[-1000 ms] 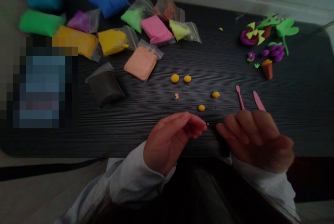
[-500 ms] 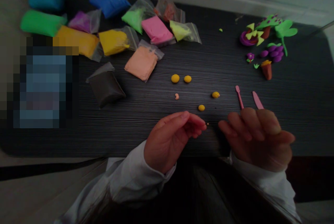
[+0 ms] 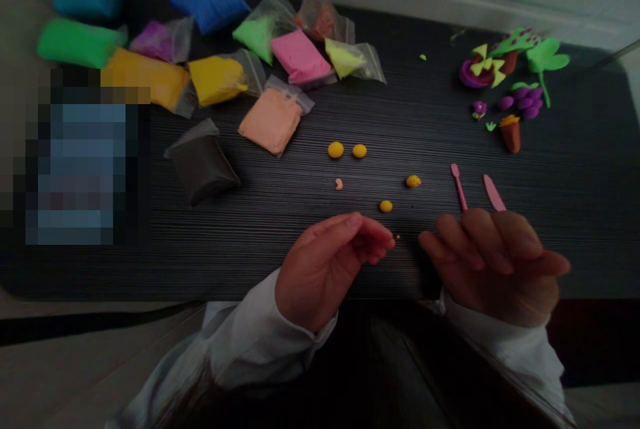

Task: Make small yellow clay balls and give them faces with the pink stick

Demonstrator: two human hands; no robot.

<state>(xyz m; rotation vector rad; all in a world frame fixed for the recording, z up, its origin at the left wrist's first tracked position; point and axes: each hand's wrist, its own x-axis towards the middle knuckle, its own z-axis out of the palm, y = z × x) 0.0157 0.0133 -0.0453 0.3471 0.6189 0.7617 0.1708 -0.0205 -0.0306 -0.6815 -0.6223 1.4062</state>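
Note:
My left hand point(image 3: 333, 269) rests loosely cupped near the table's front edge, its palm bare and fingers a little bent. Just off its fingertips lies a tiny pale crumb of clay point(image 3: 398, 237). To the right, my right hand point(image 3: 493, 265) is raised with fingers curled and the thumb close against the index finger; whatever may be between them is hidden. Beyond the left hand sits a small yellow clay ball point(image 3: 386, 206). A yellow ball with small features point(image 3: 413, 181) lies farther right. Two more yellow balls point(image 3: 335, 150) and a curved peach clay bit point(image 3: 339, 184) are farther back.
A pink clay tool point(image 3: 459, 187) and a pink clay knife point(image 3: 493, 192) lie beyond my right hand. Finished clay pieces, among them purple grapes point(image 3: 525, 103), stand at back right. Bagged clay, including a peach pack point(image 3: 273, 118) and a black pack point(image 3: 204, 165), covers the left.
My right thumb has shifted slightly to the right against the curled index finger. My left hand and the clay pieces stay in place.

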